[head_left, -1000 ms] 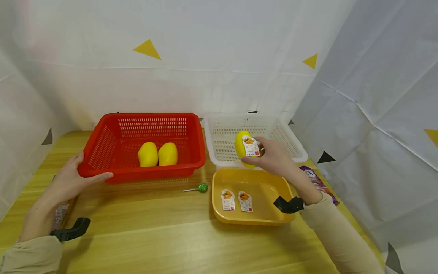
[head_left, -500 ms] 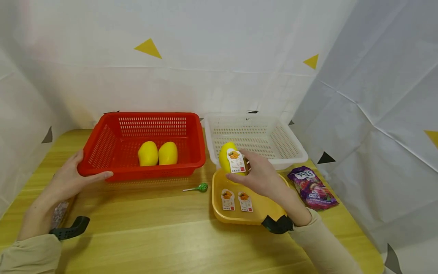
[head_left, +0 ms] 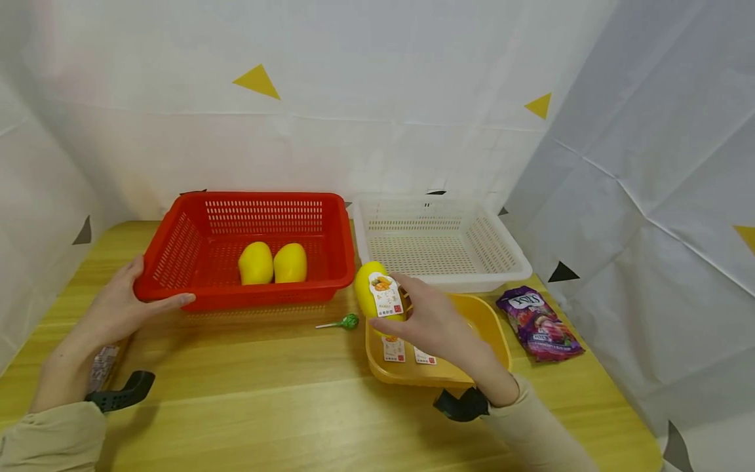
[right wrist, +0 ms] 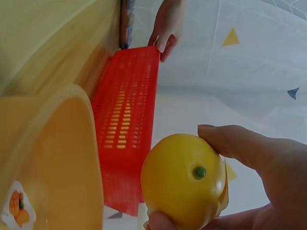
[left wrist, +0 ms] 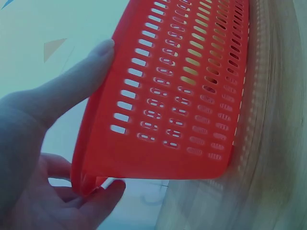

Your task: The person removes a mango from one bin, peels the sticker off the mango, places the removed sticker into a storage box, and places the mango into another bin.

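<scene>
My right hand (head_left: pixel 433 321) grips a yellow mango (head_left: pixel 367 295) with a green stem end (right wrist: pixel 199 172). A white printed label (head_left: pixel 386 295) lies on the mango's side, near my fingers. The mango hangs above the left edge of the yellow tray (head_left: pixel 498 341), right of the red basket. My left hand (head_left: pixel 115 308) holds the near-left corner of the red basket (head_left: pixel 265 299); in the left wrist view the thumb (left wrist: pixel 79 81) lies along the rim and the fingers bend at the corner. Two more mangoes (head_left: pixel 255 263) lie side by side in that basket.
A white basket (head_left: pixel 454 283) stands behind the yellow tray. Two printed labels (head_left: pixel 394 351) lie in the tray, partly covered by my hand and the mango. A green lollipop (head_left: pixel 349 322) lies between basket and tray. A purple candy bag (head_left: pixel 539 324) lies right; another packet (head_left: pixel 103 367) is partly behind my left wrist.
My right hand has carried the labelled mango from over the white basket leftward and nearer, to the yellow tray's left edge. The purple bag came into fuller view. My left hand stays at the red basket.
</scene>
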### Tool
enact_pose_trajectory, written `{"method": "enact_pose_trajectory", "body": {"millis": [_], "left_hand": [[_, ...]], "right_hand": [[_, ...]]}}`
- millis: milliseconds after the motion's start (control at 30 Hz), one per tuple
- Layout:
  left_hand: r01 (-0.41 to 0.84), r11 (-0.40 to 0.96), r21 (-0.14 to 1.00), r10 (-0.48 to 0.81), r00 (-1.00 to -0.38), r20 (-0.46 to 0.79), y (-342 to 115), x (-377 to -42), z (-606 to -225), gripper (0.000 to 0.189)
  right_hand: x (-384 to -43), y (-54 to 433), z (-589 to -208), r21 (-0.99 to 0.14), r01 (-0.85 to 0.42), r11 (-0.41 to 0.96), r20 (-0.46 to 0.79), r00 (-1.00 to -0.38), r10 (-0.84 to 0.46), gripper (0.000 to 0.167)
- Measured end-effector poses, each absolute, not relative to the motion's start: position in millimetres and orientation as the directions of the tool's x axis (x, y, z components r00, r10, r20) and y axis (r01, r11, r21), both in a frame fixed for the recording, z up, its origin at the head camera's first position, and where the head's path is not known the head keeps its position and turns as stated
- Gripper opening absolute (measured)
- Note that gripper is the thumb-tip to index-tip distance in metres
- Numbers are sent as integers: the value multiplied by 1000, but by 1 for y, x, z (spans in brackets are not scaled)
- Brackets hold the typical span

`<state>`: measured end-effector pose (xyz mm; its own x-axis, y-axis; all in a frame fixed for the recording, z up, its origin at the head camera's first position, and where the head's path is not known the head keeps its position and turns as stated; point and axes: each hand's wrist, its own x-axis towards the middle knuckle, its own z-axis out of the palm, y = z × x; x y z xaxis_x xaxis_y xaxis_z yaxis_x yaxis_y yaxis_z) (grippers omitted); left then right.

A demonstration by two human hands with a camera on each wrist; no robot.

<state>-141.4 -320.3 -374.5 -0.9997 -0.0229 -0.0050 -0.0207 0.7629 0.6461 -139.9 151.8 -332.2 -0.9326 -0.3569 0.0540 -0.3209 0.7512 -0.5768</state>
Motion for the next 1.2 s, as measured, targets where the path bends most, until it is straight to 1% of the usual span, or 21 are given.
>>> {"method": "enact_pose_trajectory", "body": {"millis": [100,200,333,433,533,700,767,933,1000,1067,1133,1200], "left_hand": [[13,772,635,-18,-999,42,-318,-141,-373,105],[55,789,612,-7,-995,98,-311,-139,-367,107],[81,807,585,12,-993,121,-295,-136,-354,122],[81,818,569,18,-993,116,-282,-134,-346,127],[106,819,564,35,-990,135,-271,-133,-343,127],[174,804,569,78,-979,189,-261,-130,-344,121],[213,793,570,102,-970,221,-256,-129,-344,118],[350,739,575,183,-927,328,-237,-125,-343,103],[402,711,577,216,-905,366,-229,-123,-343,96],[449,683,576,254,-886,388,-222,-121,-343,90],[479,665,573,302,-874,380,-216,-119,-345,82],[489,642,591,358,-872,333,-211,-117,-348,76]], "right_hand": [[-137,145,-336,-581,-332,744,48,-926,-376,77],[-134,139,-340,-570,-362,737,61,-914,-402,76],[-129,131,-345,-571,-396,720,73,-897,-435,71],[-127,126,-349,-588,-402,701,62,-887,-457,70],[-125,121,-352,-597,-395,698,42,-884,-465,72],[-121,114,-356,-580,-389,716,7,-881,-473,79],[-119,112,-358,-573,-406,712,14,-874,-487,77],[-114,105,-365,-566,-460,684,46,-846,-531,68],[-113,103,-368,-551,-475,686,49,-839,-542,68],[-112,100,-371,-534,-482,694,43,-836,-548,72],[-111,98,-374,-534,-488,691,32,-828,-560,75],[-110,96,-376,-541,-488,685,19,-821,-570,75]]}}
